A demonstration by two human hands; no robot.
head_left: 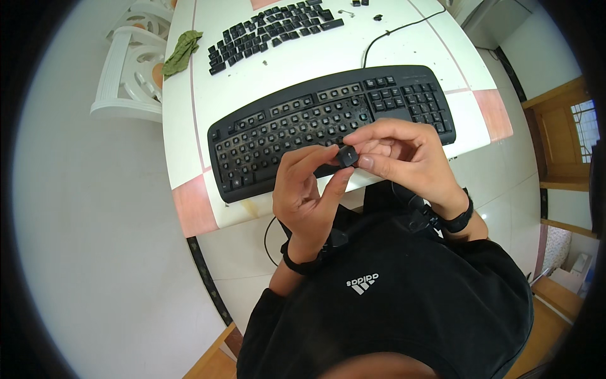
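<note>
A small black keycap is held up in front of the keyboard's near edge. My left hand pinches it from the left between thumb and forefinger. From the right, the thumb and fingertips of my right hand grip the same keycap. Behind both hands lies a black keyboard on the white table. Its main block shows bare key posts with dusty grime around them, while the keys at its right end are still fitted. My hands hide part of its lower middle.
Loose black keycaps lie in rows at the table's far side. A crumpled green cloth hangs at the left edge of the table. A black cable runs back from the keyboard. A white chair stands left.
</note>
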